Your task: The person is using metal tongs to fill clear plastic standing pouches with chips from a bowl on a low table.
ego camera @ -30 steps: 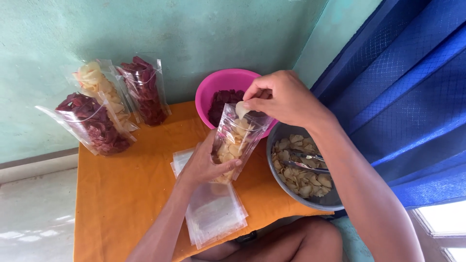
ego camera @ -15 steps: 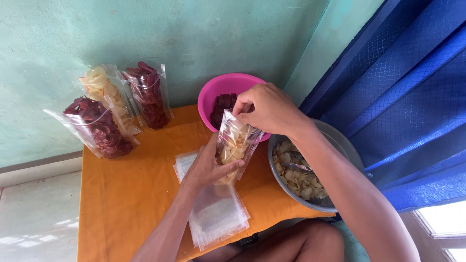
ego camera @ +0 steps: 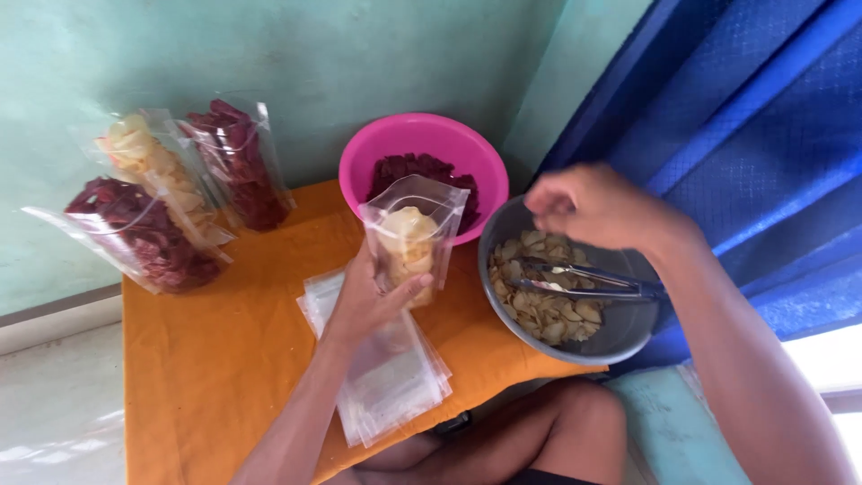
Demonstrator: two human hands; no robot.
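- Here, the left hand grips a clear plastic stand-up pouch at frame centre, fingers wrapped round its lower half; it stands upright, mouth open upward, part-filled with pale yellow chips.
- The right hand, blurred, hovers right of the pouch over the grey metal bowl of pale chips; its fingers look loosely curled, and whether they hold anything I cannot tell.
- Metal tongs lie across that bowl, just below the right hand, long axis running left-right.
- The orange table also carries a pink bowl of dark red chips, a stack of empty clear bags and filled pouches at upper left.
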